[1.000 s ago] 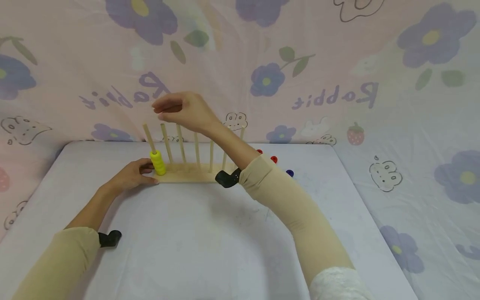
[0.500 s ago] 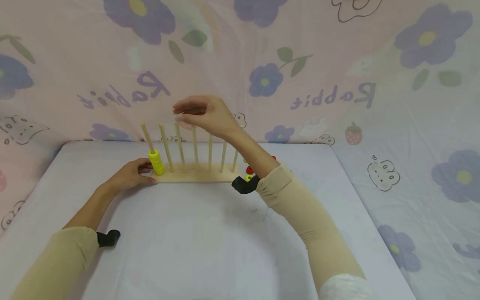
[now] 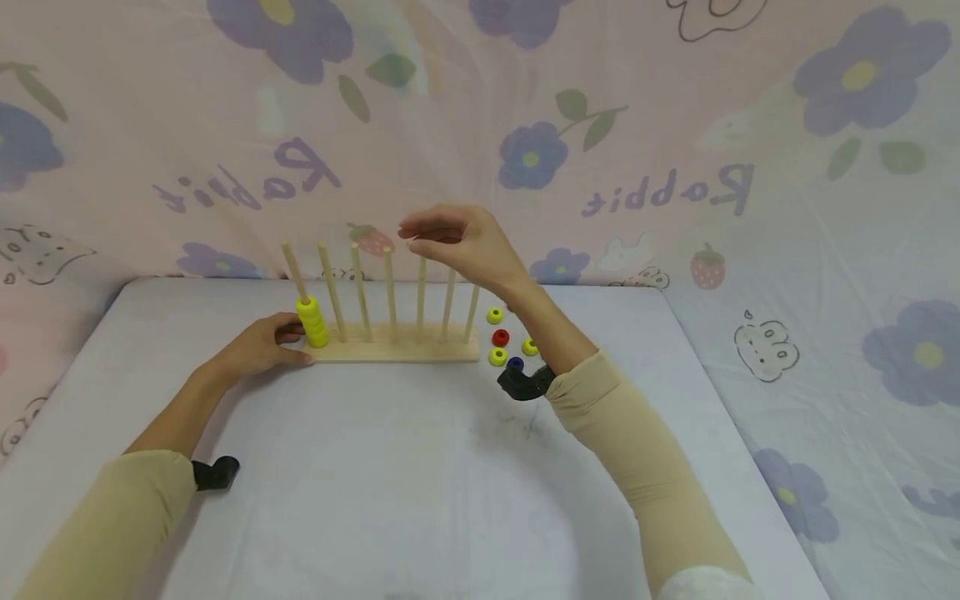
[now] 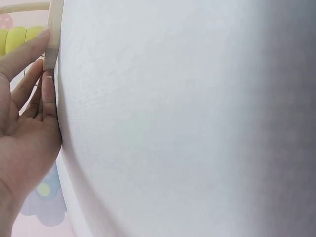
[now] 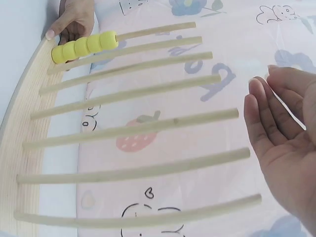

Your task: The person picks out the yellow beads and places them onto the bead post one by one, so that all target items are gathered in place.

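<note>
Fingers (image 5: 255,118), right hand (image 3: 472,250): loosely bent, nothing held, up near the rod tops toward the right end.
Left hand (image 3: 258,346): thumb and fingers grip left end of base (image 3: 397,354).
Rods (image 3: 391,292): seven in a row, standing on base.
Yellow stack (image 3: 312,322): on leftmost rod, down at the base, rod top bare.
Loose beads (image 3: 498,339): yellow, red, blue, on bench (image 3: 337,467) just right of base.
Cloth backdrop (image 3: 660,83): flowers, rabbits, behind bench.

Flat, dim light fills the head view; soft shadows lie on the bench (image 3: 337,467) below the right fingers (image 3: 438,215). Beside the left fingers (image 4: 48,96), the left wrist view bleaches pale, then blurs dark. Right wrist distortion bows the wooden base (image 5: 24,98).
</note>
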Available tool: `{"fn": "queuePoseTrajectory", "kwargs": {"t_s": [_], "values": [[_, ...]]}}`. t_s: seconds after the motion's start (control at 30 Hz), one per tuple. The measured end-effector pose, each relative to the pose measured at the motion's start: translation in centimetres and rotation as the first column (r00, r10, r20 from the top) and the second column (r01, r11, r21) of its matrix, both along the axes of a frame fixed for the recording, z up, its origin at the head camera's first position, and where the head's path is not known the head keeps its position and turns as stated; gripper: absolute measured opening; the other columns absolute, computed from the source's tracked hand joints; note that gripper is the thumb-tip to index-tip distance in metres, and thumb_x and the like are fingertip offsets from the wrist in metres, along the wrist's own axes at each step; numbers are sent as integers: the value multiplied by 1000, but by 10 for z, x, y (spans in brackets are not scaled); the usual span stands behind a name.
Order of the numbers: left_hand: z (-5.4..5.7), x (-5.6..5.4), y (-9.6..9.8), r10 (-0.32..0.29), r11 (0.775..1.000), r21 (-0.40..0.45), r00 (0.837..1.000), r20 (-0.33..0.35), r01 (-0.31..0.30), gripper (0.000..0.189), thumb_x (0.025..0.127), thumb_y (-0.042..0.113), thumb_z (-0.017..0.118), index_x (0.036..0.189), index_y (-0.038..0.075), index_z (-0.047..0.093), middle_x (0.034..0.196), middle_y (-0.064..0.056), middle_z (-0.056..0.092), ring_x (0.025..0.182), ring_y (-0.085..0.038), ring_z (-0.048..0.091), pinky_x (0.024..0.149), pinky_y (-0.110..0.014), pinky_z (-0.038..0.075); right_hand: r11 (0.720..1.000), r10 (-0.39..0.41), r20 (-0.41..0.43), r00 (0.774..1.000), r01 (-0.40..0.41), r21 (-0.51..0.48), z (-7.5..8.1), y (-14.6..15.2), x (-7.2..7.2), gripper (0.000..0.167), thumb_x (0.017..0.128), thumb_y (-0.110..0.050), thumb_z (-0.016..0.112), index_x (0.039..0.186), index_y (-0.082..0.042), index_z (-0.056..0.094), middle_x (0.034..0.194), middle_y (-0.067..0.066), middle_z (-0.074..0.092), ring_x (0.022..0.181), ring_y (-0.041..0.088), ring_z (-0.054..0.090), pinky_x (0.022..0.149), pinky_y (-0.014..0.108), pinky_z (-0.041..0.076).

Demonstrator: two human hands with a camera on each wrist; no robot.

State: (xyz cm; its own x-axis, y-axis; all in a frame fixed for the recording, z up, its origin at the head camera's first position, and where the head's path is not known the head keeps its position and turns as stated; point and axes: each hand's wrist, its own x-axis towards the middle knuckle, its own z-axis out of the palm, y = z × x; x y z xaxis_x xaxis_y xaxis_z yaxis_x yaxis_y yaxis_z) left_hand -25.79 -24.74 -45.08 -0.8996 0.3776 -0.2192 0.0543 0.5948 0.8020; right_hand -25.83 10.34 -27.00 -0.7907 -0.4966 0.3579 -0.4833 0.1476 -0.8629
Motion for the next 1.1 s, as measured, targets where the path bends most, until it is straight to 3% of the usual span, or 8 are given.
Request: {"fn": "queuePoseTrajectory", "kwargs": {"t_s": [0.43, 0.7, 1.1], "values": [[1, 1, 0, -1, 1000, 9, 1000, 2, 1, 84, 84, 20, 81, 147, -9, 33, 144, -30, 43, 133, -45, 42, 115, -55, 31, 997, -81, -19, 997, 81, 9, -10, 36, 10, 24, 90, -9, 74, 114, -3, 73, 110, 7, 73, 101, 19, 70, 92, 33, 56], [4, 4, 1, -5, 1000, 12, 1000, -4, 5, 84, 85, 20, 81, 146, -10, 32, 144, -31, 43, 133, -45, 42, 115, -55, 32, 992, -130, 6, 992, 130, 9, -14, 57, 15, 24, 91, -8, 73, 114, -2, 72, 111, 10, 73, 102, 20, 69, 93, 33, 55], [3, 4, 0, -12, 1000, 20, 1000, 1, 12, 85, 84, 22, 81, 146, -11, 32, 143, -31, 43, 132, -45, 42, 114, -55, 32, 981, -192, 78, 978, 193, -3, -33, 98, 21, 29, 92, -10, 72, 119, -2, 70, 116, 9, 71, 107, 21, 67, 95, 31, 55]]}}
